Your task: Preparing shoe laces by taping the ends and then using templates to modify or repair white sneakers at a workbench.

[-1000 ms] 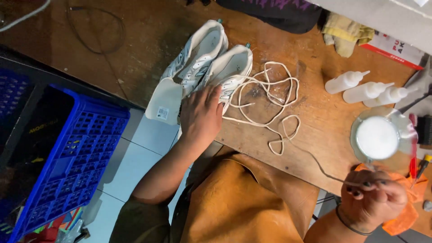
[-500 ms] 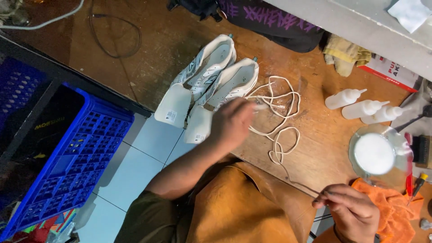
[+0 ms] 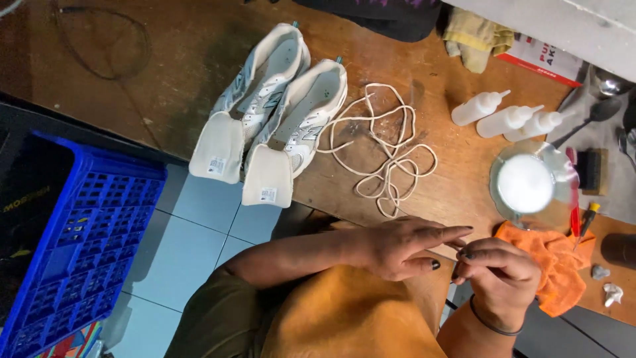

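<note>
shoelaces (image 3: pixel 384 159) untouched on table (image 3: pixel 119 86), left hand (image 3: pixel 404 248) pulled back beside right hand (image 3: pixel 497 272); fingertips meeting, grip unclear

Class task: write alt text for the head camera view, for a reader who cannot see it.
Seen from above, a person's left hand and right hand meet at the edge of a wooden table. Beyond them lie loose white laces and two white sneakers.

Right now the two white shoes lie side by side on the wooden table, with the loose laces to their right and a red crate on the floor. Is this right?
Not quite: the crate on the floor is blue, not red, as the head view shows. The rest holds: the two white shoes lie side by side on the wooden table, with the loose laces to their right.
</note>
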